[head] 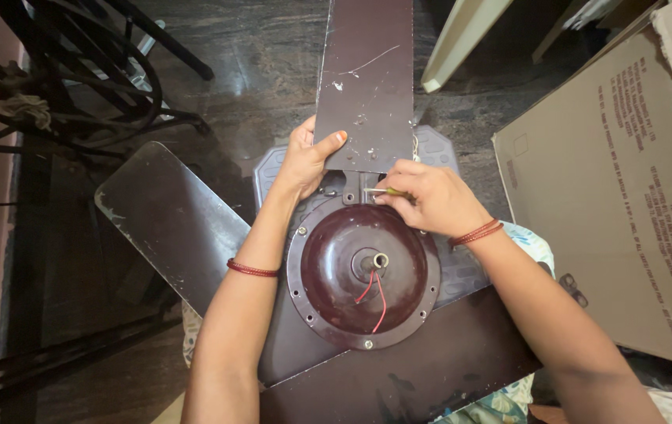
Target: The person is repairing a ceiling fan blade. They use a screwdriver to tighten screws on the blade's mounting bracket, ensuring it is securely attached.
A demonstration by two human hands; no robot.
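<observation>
Dark stone floor (pixel 273 55) holds a cardboard box (pixel 611 204) beside the ceiling fan (pixel 363 275).

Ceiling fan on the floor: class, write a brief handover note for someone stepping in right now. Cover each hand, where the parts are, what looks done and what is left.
Left hand: grips the near end of the upper blade, thumb on top, steadying it.
Right hand: holds a thin metal tool at the blade bracket by the motor housing.
Parts: fan lies with red wires poking from the centre; three blades visible, all at the hub.
Done: cannot tell how far the screw is turned.
Left: work at this bracket is unfinished; other blades untouched at present.
</observation>
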